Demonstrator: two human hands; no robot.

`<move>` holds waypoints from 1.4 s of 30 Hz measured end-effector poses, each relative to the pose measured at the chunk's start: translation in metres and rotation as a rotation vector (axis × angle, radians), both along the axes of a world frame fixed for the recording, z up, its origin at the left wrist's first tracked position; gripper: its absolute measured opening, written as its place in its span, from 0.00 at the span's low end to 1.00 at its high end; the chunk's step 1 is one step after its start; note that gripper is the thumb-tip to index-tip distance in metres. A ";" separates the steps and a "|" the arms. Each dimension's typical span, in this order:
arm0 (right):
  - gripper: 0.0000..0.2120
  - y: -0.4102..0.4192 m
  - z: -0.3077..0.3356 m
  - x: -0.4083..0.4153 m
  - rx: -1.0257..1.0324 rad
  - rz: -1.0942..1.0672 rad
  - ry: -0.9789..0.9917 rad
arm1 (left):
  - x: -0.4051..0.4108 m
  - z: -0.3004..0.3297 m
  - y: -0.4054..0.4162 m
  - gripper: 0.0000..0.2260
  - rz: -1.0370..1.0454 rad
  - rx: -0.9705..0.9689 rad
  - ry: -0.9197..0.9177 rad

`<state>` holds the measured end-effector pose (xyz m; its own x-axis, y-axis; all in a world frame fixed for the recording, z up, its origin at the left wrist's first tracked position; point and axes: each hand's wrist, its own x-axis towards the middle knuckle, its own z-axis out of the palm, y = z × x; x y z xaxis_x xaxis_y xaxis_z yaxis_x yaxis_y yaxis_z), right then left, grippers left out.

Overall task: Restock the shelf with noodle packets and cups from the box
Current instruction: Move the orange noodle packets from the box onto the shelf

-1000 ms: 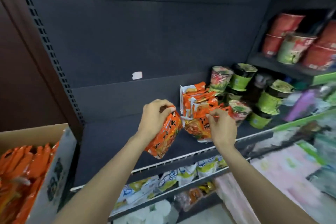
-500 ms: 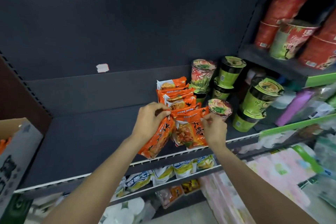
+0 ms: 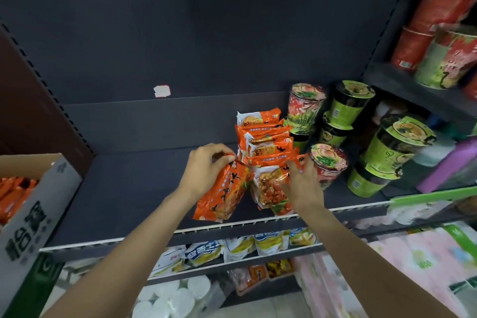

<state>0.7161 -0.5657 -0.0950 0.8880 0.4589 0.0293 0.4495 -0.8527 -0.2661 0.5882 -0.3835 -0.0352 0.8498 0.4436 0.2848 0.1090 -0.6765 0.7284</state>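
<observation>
My left hand (image 3: 206, 166) grips the top edge of an orange noodle packet (image 3: 223, 193), which hangs tilted just above the dark shelf (image 3: 134, 188). To its right stands a row of orange noodle packets (image 3: 264, 142), upright one behind another. My right hand (image 3: 302, 183) rests with spread fingers on the front packet (image 3: 268, 188) of that row. Noodle cups (image 3: 327, 162) in green and red stand right of the packets. The cardboard box (image 3: 38, 204) with more orange packets (image 3: 13, 193) is at the left edge.
The shelf's left half is bare, with a wire rail (image 3: 232, 224) along its front. Large red and green bowls (image 3: 438, 46) fill a higher shelf on the right. Lower shelves hold white and yellow pouches (image 3: 232, 248). A purple bottle (image 3: 449, 165) lies at the far right.
My right hand went from pinching the front packet's top to resting on it with spread fingers. The left hand's packet moved slightly closer to the row. The camera view shifted.
</observation>
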 end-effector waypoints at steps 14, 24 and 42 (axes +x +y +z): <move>0.17 0.126 0.045 -0.020 0.439 0.557 0.213 | -0.013 0.023 0.075 0.05 -0.038 -0.085 -0.046; 0.11 0.217 0.029 0.025 0.365 0.386 0.052 | 0.029 -0.016 0.177 0.17 -0.002 -0.195 0.092; 0.17 0.251 0.002 0.075 0.142 0.259 -0.091 | 0.125 -0.069 0.198 0.08 0.097 -0.526 0.289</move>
